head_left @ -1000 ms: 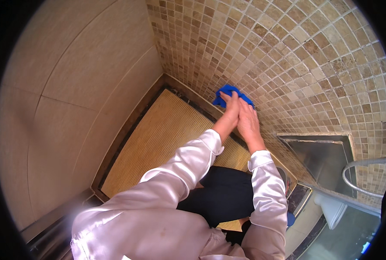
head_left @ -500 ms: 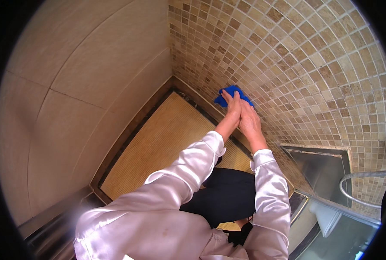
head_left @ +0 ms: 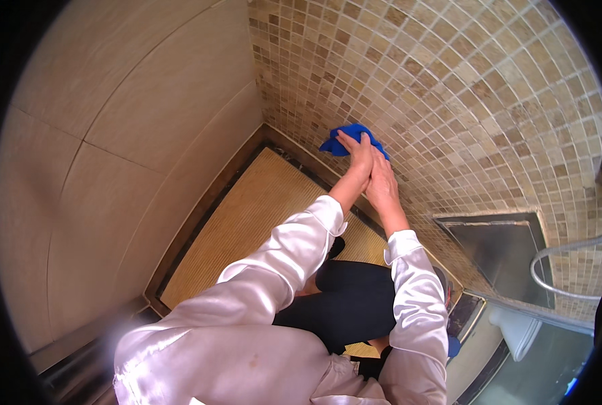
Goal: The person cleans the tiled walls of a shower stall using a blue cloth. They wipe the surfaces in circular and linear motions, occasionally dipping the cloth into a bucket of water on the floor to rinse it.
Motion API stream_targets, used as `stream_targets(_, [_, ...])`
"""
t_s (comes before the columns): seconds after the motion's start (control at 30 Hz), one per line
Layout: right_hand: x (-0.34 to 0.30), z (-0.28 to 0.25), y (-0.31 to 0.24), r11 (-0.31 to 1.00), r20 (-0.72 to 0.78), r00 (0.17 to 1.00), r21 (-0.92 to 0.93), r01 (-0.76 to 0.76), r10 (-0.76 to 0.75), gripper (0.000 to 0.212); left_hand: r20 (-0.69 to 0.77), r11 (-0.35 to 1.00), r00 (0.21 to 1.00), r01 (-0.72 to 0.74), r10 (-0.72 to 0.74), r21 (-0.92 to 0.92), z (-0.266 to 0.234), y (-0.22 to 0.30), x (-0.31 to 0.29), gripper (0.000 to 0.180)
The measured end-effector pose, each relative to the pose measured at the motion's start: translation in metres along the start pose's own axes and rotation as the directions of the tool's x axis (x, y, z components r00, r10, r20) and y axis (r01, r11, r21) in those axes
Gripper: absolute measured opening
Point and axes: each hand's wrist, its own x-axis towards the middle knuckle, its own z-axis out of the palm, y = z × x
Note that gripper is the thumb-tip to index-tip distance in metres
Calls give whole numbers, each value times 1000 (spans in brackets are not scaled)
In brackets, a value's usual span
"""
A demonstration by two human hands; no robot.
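Note:
A crumpled blue cloth (head_left: 353, 129) lies against the small-tile mosaic wall (head_left: 409, 88), low down near the corner. My left hand (head_left: 360, 156) holds the cloth to the tiles, its fingers stretched over it. Close against it, my right hand (head_left: 382, 185) presses at the cloth's right side. The two hands overlap, so some of the right fingers are hidden behind the left hand. Both arms reach forward in shiny pale sleeves.
On the left rises a large-tile beige wall (head_left: 139, 115). A ribbed tan floor (head_left: 226, 229) with a dark border lies below my arms. To the right are a dark framed panel (head_left: 496, 253), a grey flexible hose (head_left: 564, 248) and a white fixture (head_left: 517, 331).
Both hands and the blue cloth have shifted slightly up and left along the mosaic wall. The view has tilted a little, and a dark shoe shows more below my arms.

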Motion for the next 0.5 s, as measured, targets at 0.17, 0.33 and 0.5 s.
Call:
stream_targets(0.17, [-41,-41,14,998,-156,987,51,-39,47,46,126,1000,992,-21,24,-21,40,-7,-58,94])
stream_targets(0.33, [-66,-70,11,939,-230,945,305,-155,231,49,236,991,967,-115,97,63,71,-22,-94,98])
stream_targets(0.5, [-73,-78,23,880,-259,911,438,-186,322,46,270,999,962,-35,27,25,78,-11,-108,97])
